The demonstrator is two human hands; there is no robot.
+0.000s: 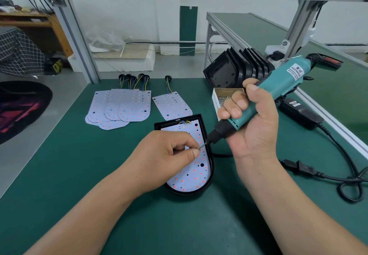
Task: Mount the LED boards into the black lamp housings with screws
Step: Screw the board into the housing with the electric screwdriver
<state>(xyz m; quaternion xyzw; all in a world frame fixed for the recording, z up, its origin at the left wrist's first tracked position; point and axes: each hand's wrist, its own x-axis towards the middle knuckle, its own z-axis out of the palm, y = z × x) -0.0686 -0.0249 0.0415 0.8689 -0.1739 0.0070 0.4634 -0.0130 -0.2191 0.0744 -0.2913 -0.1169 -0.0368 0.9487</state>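
- The left hand [169, 153] pinches a small screw [199, 148] between thumb and forefinger, with the other fingers curled under. It holds the screw right at the tip of the driver bit.
- The right hand [249, 119] is wrapped tight around the teal electric screwdriver [278, 89]. The tool is tilted, with the bit pointing down and left toward the screw.
- The black lamp housing [189, 192] lies flat and open side up around the middle of the tabletop [79, 165]. Its rounded end faces the near edge.
- An LED board [191, 177] sits inside the housing (red dots all over it, coloured wires at its far end). Both hands hover over its upper half.
- A messy overlapping pile of spare LED boards [123, 107] lies toward the far edge, left of middle, with the wire tails pointing away.
- One single board [172, 104] lies on its own between that pile and the housing, just beyond the housing's far end.
- A row of empty housings [239, 69] stands on edge at the far right corner.
- A small open box of screws [223, 97] sits just in front of that row, partly hidden by the right hand's fingers.
- A black power adapter [300, 113] lies along the right edge, and its cable [338, 167] loops back toward the near right.
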